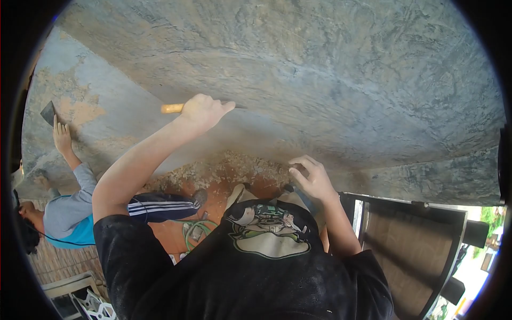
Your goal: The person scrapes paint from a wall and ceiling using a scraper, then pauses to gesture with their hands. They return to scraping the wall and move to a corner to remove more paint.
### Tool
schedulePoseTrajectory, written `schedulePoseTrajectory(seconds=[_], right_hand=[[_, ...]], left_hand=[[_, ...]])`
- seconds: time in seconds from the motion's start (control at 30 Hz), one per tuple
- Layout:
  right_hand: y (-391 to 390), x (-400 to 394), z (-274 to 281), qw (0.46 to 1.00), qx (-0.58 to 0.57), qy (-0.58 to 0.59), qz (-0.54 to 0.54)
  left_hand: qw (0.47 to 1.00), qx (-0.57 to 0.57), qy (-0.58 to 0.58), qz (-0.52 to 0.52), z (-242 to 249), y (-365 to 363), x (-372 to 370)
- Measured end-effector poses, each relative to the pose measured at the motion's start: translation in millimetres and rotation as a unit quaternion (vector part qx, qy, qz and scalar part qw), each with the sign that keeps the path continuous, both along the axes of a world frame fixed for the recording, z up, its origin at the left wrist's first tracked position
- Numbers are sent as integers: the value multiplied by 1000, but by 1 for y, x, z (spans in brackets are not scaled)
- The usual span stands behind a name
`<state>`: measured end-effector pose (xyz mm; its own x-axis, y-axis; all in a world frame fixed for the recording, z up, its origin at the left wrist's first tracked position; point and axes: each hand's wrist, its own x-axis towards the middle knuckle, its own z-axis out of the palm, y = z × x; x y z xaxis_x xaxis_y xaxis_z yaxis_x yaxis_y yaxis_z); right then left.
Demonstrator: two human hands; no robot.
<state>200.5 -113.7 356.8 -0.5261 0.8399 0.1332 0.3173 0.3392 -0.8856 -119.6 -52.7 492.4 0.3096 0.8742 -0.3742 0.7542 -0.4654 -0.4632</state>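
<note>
My left hand (205,113) is closed round a wooden-handled scraper (172,108), held sideways against the grey, rough-plastered wall (330,80). Its yellowish handle sticks out to the left of my fist, and a thin dark blade, seen nearly edge-on, shows past my thumb on the right. Lower and to the right, my right hand (316,178) is empty, fingers loosely curved and thumb apart, near the foot of the wall. Flaked plaster crumbs (234,168) lie heaped along the wall's base between my hands.
At the left a co-worker (72,213) in a grey and blue top presses a dark flat blade (48,113) to a patchy wall section. A green hose (194,234) lies on the reddish floor. A brown wooden panel (413,256) stands at the lower right.
</note>
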Motion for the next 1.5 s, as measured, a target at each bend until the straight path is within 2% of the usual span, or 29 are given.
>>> schedulePoseTrajectory(seconds=[0.07, 0.1, 0.17, 0.23, 0.3, 0.37, 0.43, 0.5, 0.53, 0.57, 0.6, 0.7, 0.77, 0.83, 0.9, 1.03, 1.13, 1.2, 1.3, 1.37, 1.43, 1.5], right_hand=[[-8, 0, -6, 999, 11, 21, -34], [-14, -2, -9, 999, 11, 19, -46], [-28, -4, -14, 995, -14, -7, -95], [-43, -20, -9, 987, -60, 5, -147], [-53, -37, -5, 982, -83, -3, -169], [-59, -46, -7, 980, -77, -14, -183], [-68, -52, -10, 971, -77, 26, -224], [-73, -51, -19, 967, -94, 37, -236], [-73, -51, -23, 959, -143, 37, -242], [-73, -51, -26, 949, -192, 37, -246], [-70, -53, -24, 957, -177, 9, -231], [-60, -64, -21, 975, -128, -21, -182], [-54, -68, -13, 974, -159, -65, -146], [-48, -72, -14, 985, -104, -91, -103], [-47, -73, -10, 982, -123, -103, -98], [-58, -66, -13, 975, -159, -121, -96], [-69, -56, -25, 966, -197, -144, -83], [-75, -49, -32, 964, -212, -140, -76], [-71, -48, -33, 962, -223, -149, -57], [-63, -49, -29, 960, -221, -164, -46], [-49, -58, -21, 942, -271, -194, -37], [-38, -65, -21, 954, -254, -157, -22]], left_hand=[[996, -58, 46, 49, 11, 8, -9], [997, -58, 44, 36, 7, 13, -11], [997, -54, 1, -62, -16, 19, -13], [994, -64, -21, -89, -49, 20, 7], [990, -69, -38, -118, -60, 20, 13], [988, -40, -118, -92, -64, 11, 16], [988, -56, -128, -70, -51, 7, -6], [981, -56, -188, 2, -37, 0, -35], [981, -56, -187, 2, -37, -4, -47], [970, -82, -226, 45, -37, -11, -59], [955, -108, -263, 87, -37, -16, -72], [948, -84, -302, 62, -65, -20, -114], [958, -68, -273, 46, -42, -18, -117], [968, -44, -245, 31, -3, -14, -117], [969, -110, -193, 107, 28, -13, -116], [975, -54, -185, 112, 27, -10, -144], [987, -37, -151, 45, 23, 0, -152], [998, 3, -48, -26, 27, -3, -139], [999, 12, -5, -38, 19, -10, -110], [1000, 9, -11, -16, 17, -6, -107], [1000, 5, -14, 6, 10, -11, -108], [998, -9, -37, 50, -4, -22, -111]])
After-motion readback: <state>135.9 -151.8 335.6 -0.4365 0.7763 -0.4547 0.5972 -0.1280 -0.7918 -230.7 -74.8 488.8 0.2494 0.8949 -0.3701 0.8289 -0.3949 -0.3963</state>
